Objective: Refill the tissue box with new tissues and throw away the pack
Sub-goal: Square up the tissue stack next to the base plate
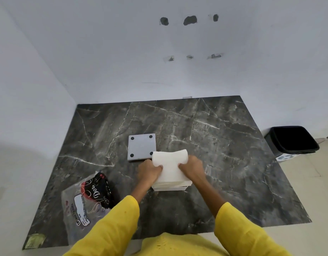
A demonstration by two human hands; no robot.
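Note:
A stack of white tissues [170,168] sits at the middle of the dark marble table [224,145]. My left hand [148,170] grips its left side and my right hand [192,168] grips its right side; the top sheets bow upward between them. Under the stack a white edge [170,188] shows, but I cannot tell if it is the tissue box. A grey square panel with black round feet [141,147] lies flat just behind and left of the stack. The clear plastic tissue pack with a black and red label [89,198] lies at the front left.
A black waste bin [293,140] stands on the floor past the table's right edge. White walls close the back and left sides. A bit of yellowish tape [34,240] sticks at the table's front left corner.

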